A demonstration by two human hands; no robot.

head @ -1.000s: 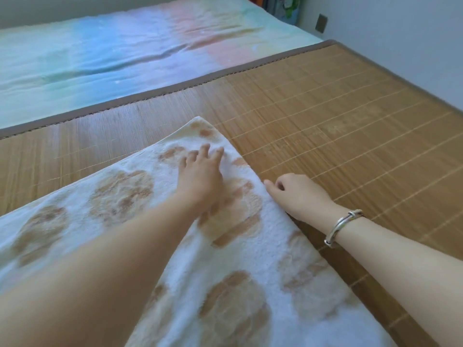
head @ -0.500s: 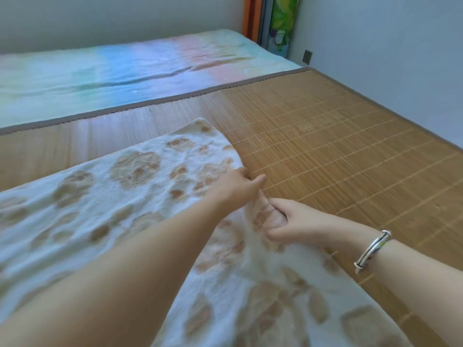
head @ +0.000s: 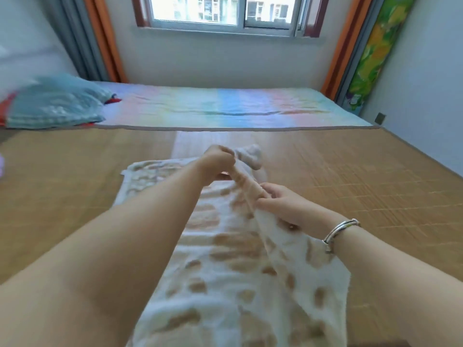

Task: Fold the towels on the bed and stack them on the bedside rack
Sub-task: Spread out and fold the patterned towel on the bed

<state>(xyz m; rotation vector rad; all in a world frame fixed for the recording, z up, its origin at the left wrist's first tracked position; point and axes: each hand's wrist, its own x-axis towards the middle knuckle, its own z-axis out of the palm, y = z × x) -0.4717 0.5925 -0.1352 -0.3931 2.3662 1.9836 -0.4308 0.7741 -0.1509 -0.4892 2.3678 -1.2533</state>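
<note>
Both hands grip the towel [head: 233, 276] by its right edge, left hand [head: 217, 163] farther, right hand [head: 280, 204] nearer, lifting it off the bed's bamboo mat [head: 350, 186]; no writing shows.

Head view: worn on the person's head, looking forward and down along the bed [head: 375, 196], close above it.
Facing: toward the window [head: 220, 11] beyond the bed's far edge.

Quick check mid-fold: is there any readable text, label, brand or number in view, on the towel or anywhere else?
None readable.
Towel: brown blotch pattern only, no tag or lettering showing.
Colourful panel by the right wall: a green and yellow picture, no legible words.
Bracelet on the right wrist: no marking can be made out.
</note>
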